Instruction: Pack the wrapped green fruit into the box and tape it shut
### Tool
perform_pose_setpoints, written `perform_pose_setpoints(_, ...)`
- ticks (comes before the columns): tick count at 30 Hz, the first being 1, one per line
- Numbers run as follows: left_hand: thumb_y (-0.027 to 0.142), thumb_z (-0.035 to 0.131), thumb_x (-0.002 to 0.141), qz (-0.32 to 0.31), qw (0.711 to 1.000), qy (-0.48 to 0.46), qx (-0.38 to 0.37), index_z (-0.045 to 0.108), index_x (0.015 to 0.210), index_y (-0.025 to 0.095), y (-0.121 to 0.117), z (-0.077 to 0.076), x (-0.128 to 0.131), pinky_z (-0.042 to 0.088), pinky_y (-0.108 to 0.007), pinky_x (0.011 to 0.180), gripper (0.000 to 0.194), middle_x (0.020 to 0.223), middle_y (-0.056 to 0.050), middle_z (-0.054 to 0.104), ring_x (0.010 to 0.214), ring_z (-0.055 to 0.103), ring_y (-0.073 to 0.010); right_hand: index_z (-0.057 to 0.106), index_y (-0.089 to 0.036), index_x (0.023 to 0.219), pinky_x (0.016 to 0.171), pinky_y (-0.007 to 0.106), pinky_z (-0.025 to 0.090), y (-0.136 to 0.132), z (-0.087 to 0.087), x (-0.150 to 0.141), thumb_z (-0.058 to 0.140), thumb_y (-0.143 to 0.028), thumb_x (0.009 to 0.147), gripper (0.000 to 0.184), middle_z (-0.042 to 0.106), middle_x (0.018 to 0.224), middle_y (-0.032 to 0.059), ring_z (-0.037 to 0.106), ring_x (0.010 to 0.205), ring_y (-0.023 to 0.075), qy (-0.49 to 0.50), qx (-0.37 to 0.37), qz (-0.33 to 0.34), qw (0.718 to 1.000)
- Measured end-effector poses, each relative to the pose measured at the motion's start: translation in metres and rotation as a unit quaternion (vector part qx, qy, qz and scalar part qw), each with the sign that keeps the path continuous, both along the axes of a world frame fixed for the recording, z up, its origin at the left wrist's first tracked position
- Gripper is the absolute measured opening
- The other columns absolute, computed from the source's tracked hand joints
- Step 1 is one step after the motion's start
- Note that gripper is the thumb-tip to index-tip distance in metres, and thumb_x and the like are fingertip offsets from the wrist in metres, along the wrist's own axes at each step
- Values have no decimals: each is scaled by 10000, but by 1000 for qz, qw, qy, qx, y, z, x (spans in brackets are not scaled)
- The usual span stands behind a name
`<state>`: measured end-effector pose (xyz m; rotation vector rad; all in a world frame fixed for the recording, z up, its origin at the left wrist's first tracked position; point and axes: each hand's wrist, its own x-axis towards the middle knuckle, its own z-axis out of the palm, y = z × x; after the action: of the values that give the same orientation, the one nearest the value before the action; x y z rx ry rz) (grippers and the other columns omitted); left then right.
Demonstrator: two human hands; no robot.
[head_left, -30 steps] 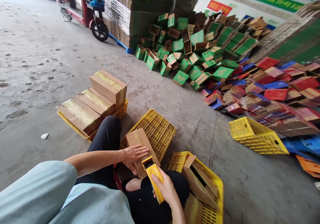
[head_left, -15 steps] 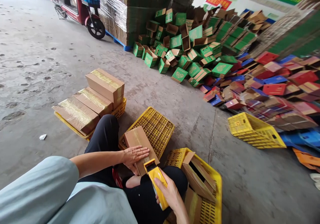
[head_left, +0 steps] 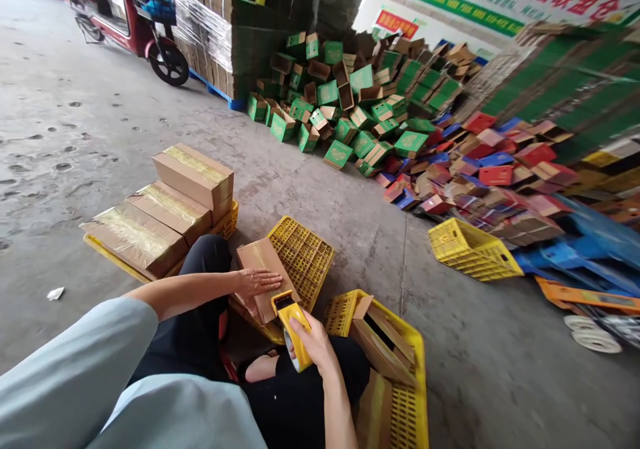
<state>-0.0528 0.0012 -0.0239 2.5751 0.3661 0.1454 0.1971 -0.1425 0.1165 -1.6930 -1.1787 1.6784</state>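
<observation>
A brown cardboard box [head_left: 267, 259] lies on an upturned yellow crate [head_left: 306, 257] in front of me. My left hand [head_left: 257, 285] rests on the box with its fingers stretched out flat across the top. My right hand [head_left: 311, 337] is wrapped round a yellow tape dispenser [head_left: 295, 332]. The dispenser's head is at the box's near right corner, close to my left fingers; whether it touches the cardboard I cannot tell. Part of a tape roll shows beneath the dispenser.
Taped boxes [head_left: 143, 225] sit on a yellow crate to my left. By my right knee, another yellow crate [head_left: 423, 369] holds cardboard boxes [head_left: 383, 342]. Further off are an empty yellow crate [head_left: 473, 252], piled green cartons [head_left: 340, 152], red and blue cartons [head_left: 495, 175] and a scooter [head_left: 135, 22].
My view has turned to the right, so the surroundings shift left. The dispenser has come up closer to the box's near edge. My left hand stays flat on the box.
</observation>
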Motion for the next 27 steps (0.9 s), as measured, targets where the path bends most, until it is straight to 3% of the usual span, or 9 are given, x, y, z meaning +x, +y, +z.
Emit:
perform_pose_setpoints(4, 787, 639, 811, 4, 1000, -17, 1, 64, 1682, 57, -29, -8, 13, 183, -521, 1296, 1274, 1731, -239, 95, 1598, 168, -415, 570, -188, 1421, 455, 280, 568, 3, -10, 8, 727, -742, 779, 862, 694, 720, 1, 678, 500, 187, -24, -9, 16, 1000)
perform_pose_setpoints(7, 778, 604, 853, 36, 999, -20, 1, 8, 1687, 89, -47, -11, 18, 141, -531, 1305, 1235, 1740, -221, 56, 1605, 143, -411, 535, -204, 1463, 459, 282, 577, 0, -16, 13, 714, -741, 786, 883, 716, 757, 13, 691, 512, 193, -39, -22, 40, 998)
perform_pose_setpoints(11, 776, 577, 879, 35, 999, -28, -4, 74, 1689, 93, -46, -9, 16, 140, -516, 1310, 1172, 1736, -214, 97, 1601, 174, -399, 445, -197, 1544, 469, 292, 589, -9, -19, 19, 688, -725, 819, 929, 736, 791, 26, 704, 529, 204, -45, -21, 49, 998)
perform_pose_setpoints(16, 765, 601, 869, 34, 999, -25, 8, 134, 1681, 75, -42, -5, 15, 175, -518, 1304, 1163, 1723, -236, 151, 1591, 211, -404, 446, -163, 1540, 465, 291, 592, -17, -13, 26, 671, -701, 842, 909, 730, 765, 24, 693, 514, 195, -48, -31, 45, 997)
perform_pose_setpoints(20, 761, 636, 843, 34, 999, -17, 14, 93, 1683, 71, -50, -3, 21, 168, -544, 1300, 1216, 1724, -246, 125, 1596, 173, -418, 452, -160, 1538, 450, 279, 580, -14, -9, 26, 682, -670, 848, 888, 738, 808, 32, 689, 515, 184, -51, -29, 43, 997)
perform_pose_setpoints(27, 747, 574, 889, 14, 999, -29, -19, -5, 1689, 100, -61, 1, 30, 140, -531, 1309, 1180, 1747, -184, 53, 1616, 125, -369, 416, -175, 1575, 483, 288, 597, -15, -16, 28, 700, -677, 835, 939, 748, 807, 28, 705, 534, 194, -59, -45, 40, 996)
